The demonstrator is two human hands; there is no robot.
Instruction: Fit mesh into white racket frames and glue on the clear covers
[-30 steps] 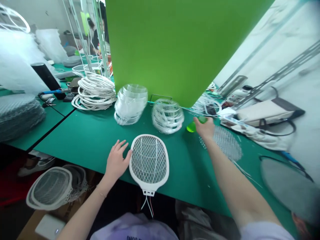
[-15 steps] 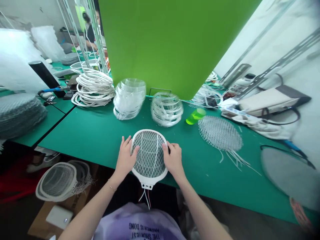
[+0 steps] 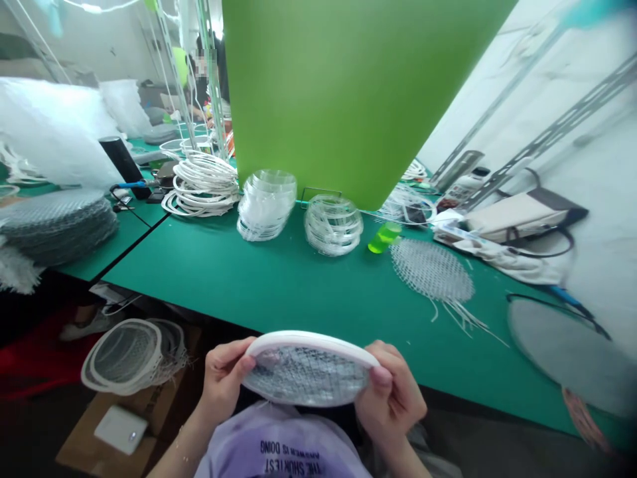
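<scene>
I hold a white oval racket head [image 3: 308, 368] with a wire mesh face in both hands, lifted off the green table [image 3: 279, 285] and tilted nearly flat in front of my chest. My left hand [image 3: 223, 382] pinches its left rim, thumb on top. My right hand [image 3: 391, 395] grips the right rim the same way. A loose round wire mesh [image 3: 430, 271] with trailing strands lies on the table to the right, beside a small green bottle [image 3: 382, 238].
Stacks of clear rings [image 3: 333, 224], clear discs [image 3: 266, 202] and white frames [image 3: 202, 186] line the table's back under a big green board [image 3: 343, 86]. Mesh piles [image 3: 54, 222] sit far left. Finished racket heads [image 3: 132, 355] lie in a box below. Another person stands far back.
Both hands closed on the racket head, lifted it off the table edge and pulled it toward my chest, tipping it flat. Before that my right hand left the green bottle.
</scene>
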